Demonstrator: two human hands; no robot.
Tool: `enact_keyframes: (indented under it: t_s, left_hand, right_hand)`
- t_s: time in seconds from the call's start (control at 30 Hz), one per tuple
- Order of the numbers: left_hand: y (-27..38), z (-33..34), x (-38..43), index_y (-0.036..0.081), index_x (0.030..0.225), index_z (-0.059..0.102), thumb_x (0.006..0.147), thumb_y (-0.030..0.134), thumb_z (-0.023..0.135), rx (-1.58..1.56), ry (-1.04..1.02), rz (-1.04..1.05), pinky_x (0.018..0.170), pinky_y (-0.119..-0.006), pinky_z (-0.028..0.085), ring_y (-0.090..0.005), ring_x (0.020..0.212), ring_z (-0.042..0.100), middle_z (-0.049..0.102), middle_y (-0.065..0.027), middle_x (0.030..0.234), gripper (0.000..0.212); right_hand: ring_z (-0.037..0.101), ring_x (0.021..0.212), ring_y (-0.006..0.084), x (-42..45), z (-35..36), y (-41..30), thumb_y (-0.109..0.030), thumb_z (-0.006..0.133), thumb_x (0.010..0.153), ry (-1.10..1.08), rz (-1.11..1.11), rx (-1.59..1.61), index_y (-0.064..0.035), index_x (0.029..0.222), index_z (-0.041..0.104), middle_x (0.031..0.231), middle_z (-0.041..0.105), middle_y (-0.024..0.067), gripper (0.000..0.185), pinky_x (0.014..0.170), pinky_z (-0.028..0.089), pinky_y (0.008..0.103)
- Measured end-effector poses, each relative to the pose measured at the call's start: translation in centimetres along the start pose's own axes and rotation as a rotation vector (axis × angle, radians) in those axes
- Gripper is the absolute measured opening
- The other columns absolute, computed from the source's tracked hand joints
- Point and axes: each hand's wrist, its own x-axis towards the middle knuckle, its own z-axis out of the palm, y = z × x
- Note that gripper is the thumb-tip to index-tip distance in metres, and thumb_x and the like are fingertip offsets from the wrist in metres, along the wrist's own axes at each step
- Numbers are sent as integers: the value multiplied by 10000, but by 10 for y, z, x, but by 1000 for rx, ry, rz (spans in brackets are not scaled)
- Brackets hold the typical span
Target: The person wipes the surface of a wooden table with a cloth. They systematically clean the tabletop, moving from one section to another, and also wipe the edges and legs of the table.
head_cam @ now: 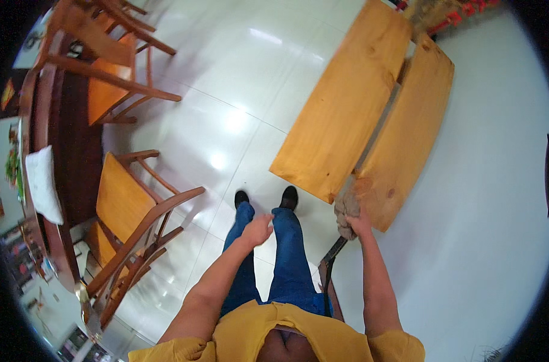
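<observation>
My right hand grips a crumpled grey-brown cloth at the near end of a wooden bench. The cloth touches or sits very close to the corner of the bench's pale plank back. Left of that back, the bench's broad plank seat stretches away from me, with a narrow gap between the two. My left hand hangs in front of my legs, holding nothing, its fingers loosely bent.
A white wall runs along the right, behind the bench. Wooden chairs stand to the left at a dark wooden table, which bears a folded white cloth. Shiny floor tiles lie between. A dark strip-like frame part is beside my right leg.
</observation>
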Motion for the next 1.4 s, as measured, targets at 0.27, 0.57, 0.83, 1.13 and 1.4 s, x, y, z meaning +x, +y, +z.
enact_keyframes:
  t_s: [0.27, 0.57, 0.83, 1.13, 1.4]
  left_hand:
    - [-70, -38, -204, 73, 1205, 554, 881, 245, 584, 66, -88, -267, 923, -474, 490, -382, 1089, 585, 598, -189, 1162, 367]
    - [-215, 3, -456, 62, 1204, 571, 878, 251, 577, -145, 158, -616, 900, -447, 510, -370, 1034, 630, 647, -200, 1123, 377]
    - [-277, 152, -642, 69, 1118, 597, 863, 258, 592, -511, 392, -1061, 891, -428, 514, -365, 1002, 648, 678, -207, 1050, 318]
    - [-269, 311, -698, 59, 1113, 599, 876, 184, 627, -922, 574, -934, 598, -345, 518, -196, 702, 649, 662, -99, 827, 269]
    - [-316, 319, -745, 66, 1114, 625, 870, 281, 608, -936, 617, -960, 818, -399, 526, -326, 914, 664, 697, -185, 938, 325]
  right_hand:
    - [612, 1065, 255, -138, 48, 30, -166, 570, 836, -185, 414, 447, 12, 1301, 514, 1200, 605, 147, 501, 917, 497, 375]
    - [637, 973, 323, -310, 97, 73, -450, 490, 942, -145, 667, 346, -5, 1141, 589, 1060, 635, 185, 498, 810, 511, 470]
    - [623, 901, 374, -375, 108, 106, -399, 422, 992, -494, 77, -540, -15, 1113, 598, 972, 642, 200, 440, 786, 502, 479]
    - [618, 938, 362, -389, 123, 52, -380, 434, 997, -511, 106, -393, -23, 1151, 589, 1021, 638, 190, 418, 809, 503, 479]
    - [613, 970, 352, -453, 150, 26, -363, 445, 1001, -508, 135, -229, -30, 1184, 581, 1065, 634, 180, 403, 829, 504, 480]
